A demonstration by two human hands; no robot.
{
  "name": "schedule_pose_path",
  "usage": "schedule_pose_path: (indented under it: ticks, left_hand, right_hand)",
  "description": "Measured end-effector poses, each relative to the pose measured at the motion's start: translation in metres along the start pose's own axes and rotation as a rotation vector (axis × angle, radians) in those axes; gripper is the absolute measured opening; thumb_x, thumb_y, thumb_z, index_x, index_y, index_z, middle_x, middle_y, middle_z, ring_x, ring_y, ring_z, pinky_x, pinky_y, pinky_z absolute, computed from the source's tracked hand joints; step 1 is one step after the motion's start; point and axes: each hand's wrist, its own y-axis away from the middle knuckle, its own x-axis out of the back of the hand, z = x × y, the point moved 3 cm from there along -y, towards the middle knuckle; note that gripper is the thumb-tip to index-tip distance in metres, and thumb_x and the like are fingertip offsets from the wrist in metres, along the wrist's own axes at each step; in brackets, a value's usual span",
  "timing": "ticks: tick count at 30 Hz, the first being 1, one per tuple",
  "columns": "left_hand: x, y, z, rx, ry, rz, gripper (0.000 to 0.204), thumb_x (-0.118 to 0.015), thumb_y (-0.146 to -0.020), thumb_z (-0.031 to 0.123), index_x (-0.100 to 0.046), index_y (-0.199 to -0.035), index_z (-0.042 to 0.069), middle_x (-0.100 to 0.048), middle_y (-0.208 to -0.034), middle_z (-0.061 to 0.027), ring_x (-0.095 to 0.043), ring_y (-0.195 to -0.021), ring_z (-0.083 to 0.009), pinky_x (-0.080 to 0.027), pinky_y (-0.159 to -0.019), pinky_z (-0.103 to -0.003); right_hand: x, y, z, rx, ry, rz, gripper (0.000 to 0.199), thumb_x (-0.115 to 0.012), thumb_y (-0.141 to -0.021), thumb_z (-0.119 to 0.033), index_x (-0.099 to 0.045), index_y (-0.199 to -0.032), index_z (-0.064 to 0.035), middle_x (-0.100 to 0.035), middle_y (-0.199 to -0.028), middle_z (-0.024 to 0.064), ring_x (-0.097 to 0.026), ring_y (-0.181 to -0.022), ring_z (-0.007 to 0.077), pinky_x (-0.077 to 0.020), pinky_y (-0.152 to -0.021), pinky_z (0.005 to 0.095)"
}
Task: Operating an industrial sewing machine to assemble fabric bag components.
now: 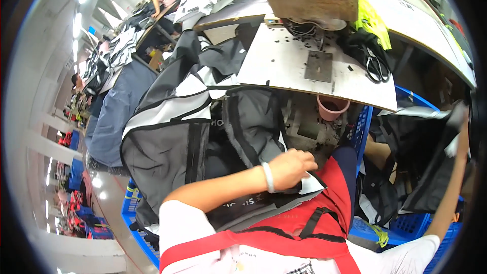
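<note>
In a garment workshop, the left hand (291, 168) is gripping a grey-and-black garment (203, 137) on the lap, seemingly gathering it; the right hand (459, 116) is lifting dark fabric (421, 162) from the blue crate (406, 223). Next calls for moving it toward the table (284, 61).

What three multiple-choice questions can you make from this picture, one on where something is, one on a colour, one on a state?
1. Where do the scissors lie?
A. On the white work table
B. In the blue crate
C. On the person's lap

2. What colour is the small cup under the table's edge?
A. Green
B. Pink
C. Black

3. What is the left hand doing?
A. Hanging open in the air
B. Gripping grey and white fabric
C. Holding the scissors

Answers:
1 A: the black-handled scissors rest on the tabletop at its right end.
2 B: the cup's wall is plainly pink.
3 B: the fingers are curled shut on the cloth on the lap.
</note>
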Motion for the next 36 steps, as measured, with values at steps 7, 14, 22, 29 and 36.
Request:
schedule_pose_path:
  ticks: [7, 14, 22, 29, 36]
  left_hand:
    - [0.182, 0.061, -0.018, 0.334, -0.803, 0.221, 0.015, -0.065, -0.082, 0.016, -0.064, -0.094, 0.008, -0.063, -0.091, -0.0101, -0.061, -0.083, -0.0286, -0.048, -0.076, -0.039]
    - [0.226, 0.116, -0.1, 0.7, -1.135, -0.115, 0.011, -0.06, -0.083, 0.012, -0.068, -0.089, 0.007, -0.066, -0.087, -0.0112, -0.064, -0.082, -0.0299, -0.047, -0.076, -0.041]
    - [0.228, 0.085, 0.016, 0.432, -0.526, 0.172, 0.017, -0.061, -0.084, 0.013, -0.069, -0.096, 0.005, -0.068, -0.085, -0.0154, -0.065, -0.081, -0.0347, -0.051, -0.071, -0.041]
    - [0.209, 0.075, 0.009, 0.404, -0.241, 0.109, 0.017, -0.063, -0.082, 0.014, -0.071, -0.094, 0.005, -0.069, -0.085, -0.0166, -0.065, -0.081, -0.0353, -0.051, -0.072, -0.041]
    - [0.182, 0.026, 0.001, 0.297, -0.169, 0.008, 0.02, -0.064, -0.081, 0.017, -0.072, -0.095, 0.004, -0.068, -0.083, -0.0177, -0.065, -0.079, -0.0358, -0.051, -0.073, -0.043]
  right_hand:
    - [-0.117, 0.163, -0.265, -0.109, -0.513, -1.199, 0.022, -0.064, -0.082, -0.01, -0.071, -0.102, -0.0026, -0.067, -0.102, 0.0189, -0.063, -0.099, 0.0354, -0.0492, -0.088, 0.04]
    - [-0.152, 0.028, -0.539, -0.197, -1.422, -0.859, 0.02, -0.059, -0.093, -0.012, -0.067, -0.106, 0.0021, -0.071, -0.099, 0.0135, -0.068, -0.089, 0.0195, -0.0517, -0.08, 0.0309]
    - [-0.134, -0.065, -0.64, 0.719, -1.726, -1.15, 0.043, -0.063, -0.092, -0.039, -0.066, -0.116, -0.0031, -0.062, -0.123, 0.0139, -0.055, -0.118, 0.0276, -0.0394, -0.103, 0.0371]
    - [-0.069, 0.018, -0.587, 0.254, -1.574, -1.073, 0.066, -0.073, -0.079, -0.041, -0.051, -0.137, -0.0179, -0.037, -0.147, 0.0148, -0.034, -0.137, 0.0349, -0.0253, -0.112, 0.0461]
    - [-0.07, 0.074, -0.553, -0.335, -1.43, -0.486, 0.058, -0.078, -0.074, -0.014, -0.053, -0.127, -0.0095, -0.047, -0.13, 0.0157, -0.045, -0.124, 0.0334, -0.0358, -0.104, 0.0408]
